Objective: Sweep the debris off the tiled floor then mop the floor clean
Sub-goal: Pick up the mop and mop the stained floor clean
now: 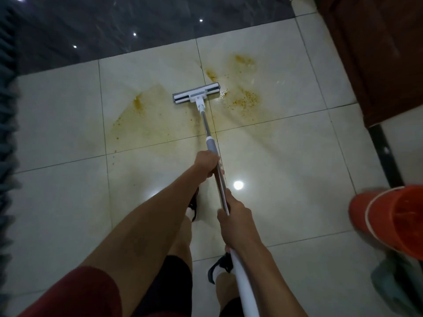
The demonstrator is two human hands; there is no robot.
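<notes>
Right hand (235,216) wraps the mop pole (219,179) lower centre, left hand (207,164) gripping higher. Mop head (196,95) mid-frame on tiles (286,156); yellow stain (242,97) and crumbs remain. Mopping looks barely started.

This looks like a room in a home, dimly lit and lived in. The tiled floor (286,161) is laid with large glossy cream squares with thin dark joints, and along its far edge it meets a band of polished dark marble-like tiles (137,21) that mirror small ceiling lights. At the floor's right edge stands a dark brown wooden cabinet (377,56), the kind of furniture a house has. Near the right edge, closer in, sits an orange plastic bucket (393,216) with a white handle. A household flat mop (196,94) rests on yellowish stains (245,99) smeared across the cream tiles.
</notes>
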